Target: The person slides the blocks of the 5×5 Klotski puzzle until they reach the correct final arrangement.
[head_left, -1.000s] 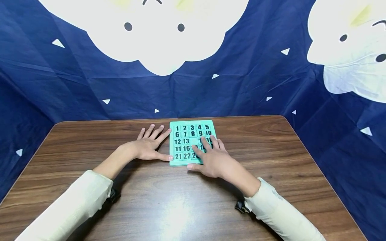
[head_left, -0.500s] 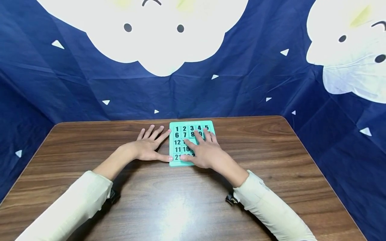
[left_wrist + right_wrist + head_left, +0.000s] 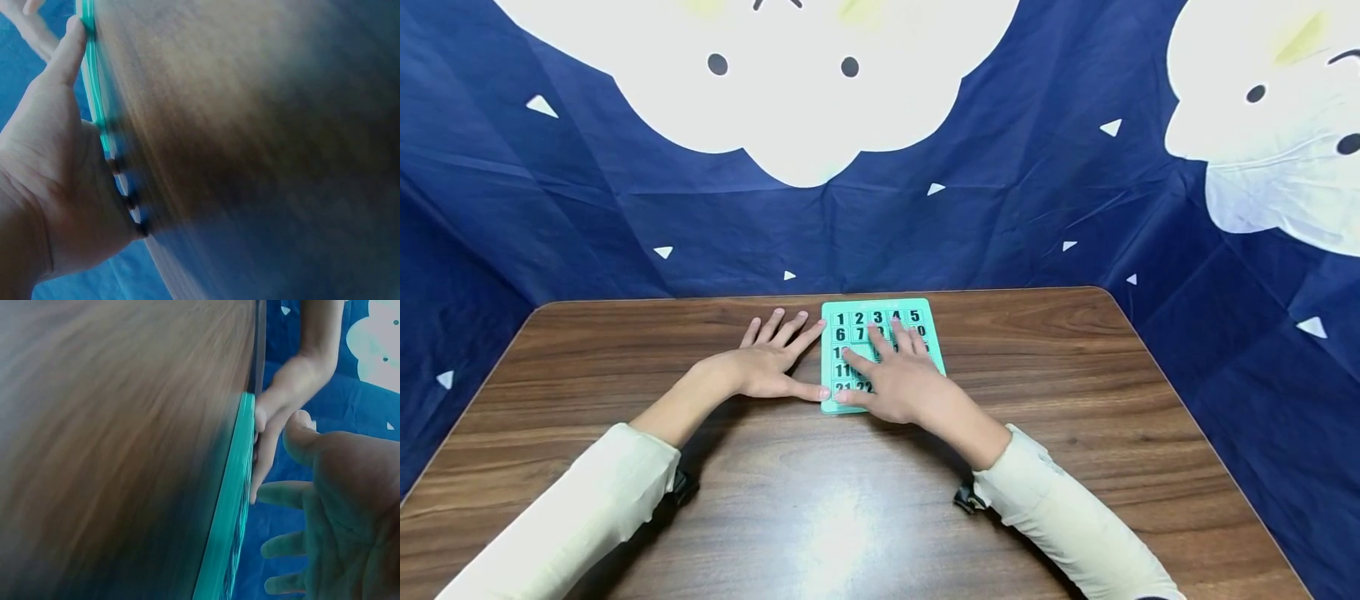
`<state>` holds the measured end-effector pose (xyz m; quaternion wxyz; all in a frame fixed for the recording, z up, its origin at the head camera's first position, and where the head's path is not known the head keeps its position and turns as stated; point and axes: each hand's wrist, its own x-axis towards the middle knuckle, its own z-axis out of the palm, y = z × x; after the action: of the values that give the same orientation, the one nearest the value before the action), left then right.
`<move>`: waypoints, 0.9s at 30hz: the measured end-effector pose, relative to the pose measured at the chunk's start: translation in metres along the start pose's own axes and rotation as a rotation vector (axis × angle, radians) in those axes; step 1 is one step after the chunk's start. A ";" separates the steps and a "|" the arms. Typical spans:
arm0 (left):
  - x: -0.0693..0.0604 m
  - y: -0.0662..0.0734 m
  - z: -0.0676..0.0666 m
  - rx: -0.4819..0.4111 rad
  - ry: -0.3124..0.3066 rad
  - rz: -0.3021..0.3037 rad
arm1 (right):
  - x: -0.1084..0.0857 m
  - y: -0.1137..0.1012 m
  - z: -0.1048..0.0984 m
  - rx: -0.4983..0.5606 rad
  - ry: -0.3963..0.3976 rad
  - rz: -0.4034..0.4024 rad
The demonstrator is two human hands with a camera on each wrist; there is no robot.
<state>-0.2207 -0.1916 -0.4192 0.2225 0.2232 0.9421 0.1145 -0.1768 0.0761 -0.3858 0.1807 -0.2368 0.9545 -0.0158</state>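
Gripping nothing, the left hand and right hand spread at the number board; upper rows look ordered, lower ones unfinished.

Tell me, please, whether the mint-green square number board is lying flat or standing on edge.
Flat: the head view shows the board lying face up on the brown wooden table.

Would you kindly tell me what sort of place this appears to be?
Probably an indoor spot screened off as a small booth: a blue cloth with white cloud shapes hangs behind and beside a wooden table, on which a number board lies.
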 end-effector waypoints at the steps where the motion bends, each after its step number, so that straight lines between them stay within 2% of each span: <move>1: 0.000 0.000 0.000 0.001 -0.001 -0.002 | 0.002 -0.003 -0.001 -0.002 -0.005 -0.011; 5: 0.000 0.000 0.000 0.001 -0.002 -0.004 | 0.005 -0.005 -0.003 -0.010 -0.036 0.012; 12: -0.001 0.002 -0.001 -0.004 -0.010 -0.001 | -0.007 0.013 -0.003 -0.008 -0.045 0.092; 15: -0.001 0.002 -0.001 -0.005 -0.010 0.001 | -0.014 0.013 0.000 -0.020 -0.031 0.057; 21: 0.000 0.001 0.001 0.001 -0.008 -0.002 | -0.024 -0.006 0.005 -0.025 -0.037 -0.038; 27: -0.001 0.001 0.000 0.000 -0.009 -0.005 | -0.009 -0.014 0.002 -0.058 -0.046 0.006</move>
<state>-0.2196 -0.1907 -0.4185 0.2272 0.2214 0.9416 0.1131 -0.1623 0.0677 -0.3831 0.1957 -0.2396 0.9508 0.0177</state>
